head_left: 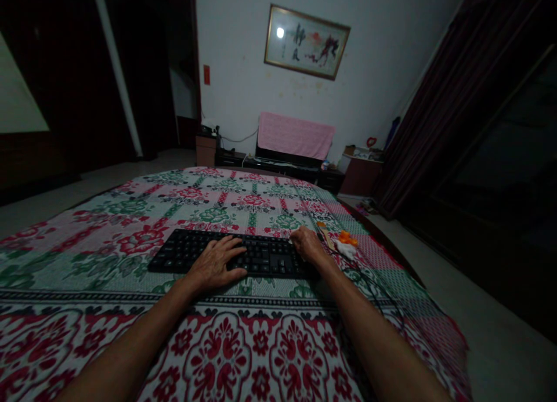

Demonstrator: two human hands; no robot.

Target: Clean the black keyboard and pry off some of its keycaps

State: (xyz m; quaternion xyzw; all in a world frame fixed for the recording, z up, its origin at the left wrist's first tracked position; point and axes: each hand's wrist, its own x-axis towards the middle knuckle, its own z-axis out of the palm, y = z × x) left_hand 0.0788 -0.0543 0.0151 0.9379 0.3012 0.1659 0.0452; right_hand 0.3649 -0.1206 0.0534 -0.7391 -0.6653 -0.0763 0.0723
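A black keyboard lies on a patterned red, green and white bedspread. My left hand rests flat on its middle keys, fingers apart, thumb near the front edge. Over the right end of the keyboard, my right hand is closed, fingers pinched together near the back edge. A small pale bit shows at its fingertips, too small to name. Just right of this hand lie a beige stick-like item, an orange object and a crumpled white piece.
A black cable runs over the bedspread at the right. Beyond the bed, a pink cloth drapes over a dark screen on a low stand. A framed picture hangs on the wall. Dark curtains are at the right.
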